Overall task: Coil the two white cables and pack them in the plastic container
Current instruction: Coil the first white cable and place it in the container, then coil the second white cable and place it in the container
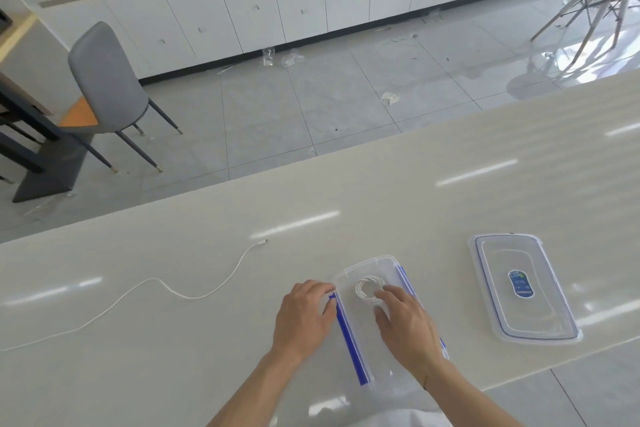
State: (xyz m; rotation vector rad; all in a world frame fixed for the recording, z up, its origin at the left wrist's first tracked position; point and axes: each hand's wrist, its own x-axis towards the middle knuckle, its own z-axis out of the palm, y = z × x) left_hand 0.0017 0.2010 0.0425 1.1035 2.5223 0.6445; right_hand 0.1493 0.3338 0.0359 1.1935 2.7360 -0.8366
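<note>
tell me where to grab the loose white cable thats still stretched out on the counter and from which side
Take the loose cable at its far plug end, coming from above with a fingertip pinch. That end lies free on the bare counter, nearest the container, and the cord lies flat, so only a top pinch gets under it. Its other end runs out of view to the left. The left hand is closest.

Both bare arms are stretched forward from the bottom of the view. The left hand (304, 315) is held palm down, with its fingers curled a little and its fingertips (325, 289) pointed forward and to the right. The right hand (405, 326) is also turned palm down, with the fingers spread and bent downward and the thumb held apart on the left side. Nothing is seen gripped in either hand. The two hands are kept near each other, not touching.
</note>
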